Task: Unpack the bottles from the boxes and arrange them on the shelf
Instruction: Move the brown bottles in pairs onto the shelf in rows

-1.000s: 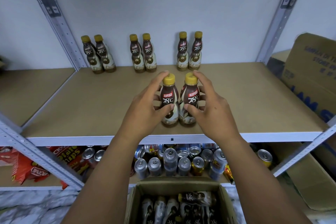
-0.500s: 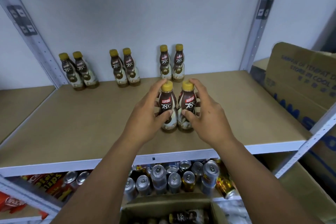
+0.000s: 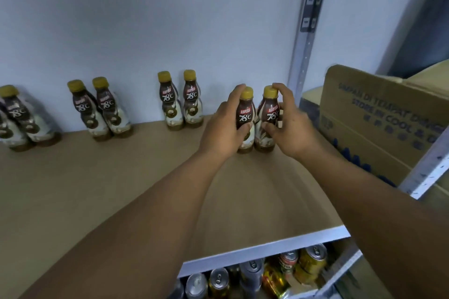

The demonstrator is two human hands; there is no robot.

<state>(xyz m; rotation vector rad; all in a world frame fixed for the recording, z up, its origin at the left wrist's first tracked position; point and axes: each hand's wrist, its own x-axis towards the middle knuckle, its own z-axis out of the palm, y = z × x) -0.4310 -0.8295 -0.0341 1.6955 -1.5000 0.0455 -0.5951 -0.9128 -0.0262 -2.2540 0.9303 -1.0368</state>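
Two yellow-capped bottles with brown labels, upright, touching side by side, bases down on the shelf (image 3: 121, 189) near its right rear corner, slightly forward of the wall. Left bottle (image 3: 245, 116): gripped by left hand (image 3: 223, 128), fingers (image 3: 234, 94) curled round the far side up to the cap, thumb pressed on the label front. Right bottle (image 3: 269, 114): gripped by right hand (image 3: 291, 133), index finger arched over the cap, thumb on the lower label. Along the back wall to the left, three more pairs, each leaning or standing against the wall: nearest pair (image 3: 181, 102) a clear gap from the held bottles, middle pair (image 3: 102, 109), far pair (image 3: 21, 119) at the frame edge. Open board from the held bottles forward to the white front edge (image 3: 262, 247), crossed only by both forearms. To the right, a narrow strip of board, then the grey upright post (image 3: 306, 31) and a printed cardboard box (image 3: 379, 114) just beyond the shelf side. Below the front edge, drink cans (image 3: 255, 272) packed close on the lower shelf.
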